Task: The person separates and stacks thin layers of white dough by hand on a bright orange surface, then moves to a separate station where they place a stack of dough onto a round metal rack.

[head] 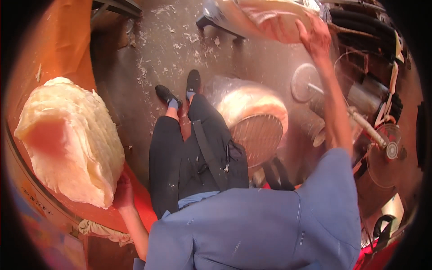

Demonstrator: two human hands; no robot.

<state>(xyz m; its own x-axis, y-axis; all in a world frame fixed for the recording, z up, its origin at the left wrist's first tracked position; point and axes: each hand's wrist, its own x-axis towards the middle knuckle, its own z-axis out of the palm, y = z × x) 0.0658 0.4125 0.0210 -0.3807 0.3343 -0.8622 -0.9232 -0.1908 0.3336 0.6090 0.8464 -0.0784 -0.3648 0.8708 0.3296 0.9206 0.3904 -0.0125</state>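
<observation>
A large cream-coloured, layered mass (89, 135) with a dimpled surface and a deep fold lies on the orange surface at the left. My left hand (124, 192) is against its lower right edge, some fingers hidden by it; how firmly it grips is unclear. At the top right, my right hand (315, 37) reaches out with fingers spread, at the edge of a pale, soft-looking bundle (276, 20) partly wrapped in clear plastic. No object shows inside that hand.
An orange-covered table (72, 50) runs along the left. A plastic-wrapped round container (258, 135) with a ribbed face stands right of my legs. Pale scraps (143, 74) litter the floor (135, 111). Metal cylinders (366, 96) and a white pole (366, 125) are at the right.
</observation>
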